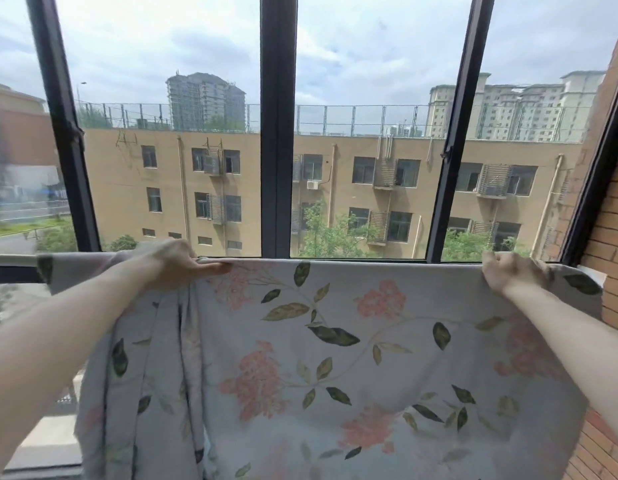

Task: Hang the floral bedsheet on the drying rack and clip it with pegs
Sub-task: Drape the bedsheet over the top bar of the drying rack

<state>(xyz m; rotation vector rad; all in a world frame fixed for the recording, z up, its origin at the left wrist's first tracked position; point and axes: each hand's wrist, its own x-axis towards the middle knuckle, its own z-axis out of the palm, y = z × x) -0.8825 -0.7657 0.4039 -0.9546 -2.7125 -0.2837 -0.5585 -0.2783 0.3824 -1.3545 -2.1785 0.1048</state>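
Hanging over the rail of the drying rack [9,259], floral bedsheet [335,341] pictured part-way through being spread, pale grey cloth printed with pink blooms and green leaves, top fold lying along the bar in front of the window.

Nearest the camera: two bare forearms reaching forward and up, one from each lower corner. Left hand [177,263] laid on the top fold, fingers stretched along the edge, thumb apparently tucked under the cloth, so pressing or lightly pinching it against the rail; gathered pleats falling straight down beneath it. Right hand [508,273] curled tight on the sheet's upper edge near the far right end, just beside the brick wall [609,271], knuckles up, cloth bunched in the fist.

Between the hands: fabric drawn fairly flat across the bar, sagging lower down. Left of the left hand: a short flap of sheet over the rail, then bare rail running off toward the frame's edge.

Judged state of the task: draping largely done, left portion bunched and seemingly in need of smoothing sideways. No pegs visible anywhere, neither on the sheet nor in either hand, so clipping apparently yet to begin.

Beyond: dark window frame [278,133], then a tan block of flats [231,188] with air-conditioner cages, trees below, taller towers and cloudy sky behind.
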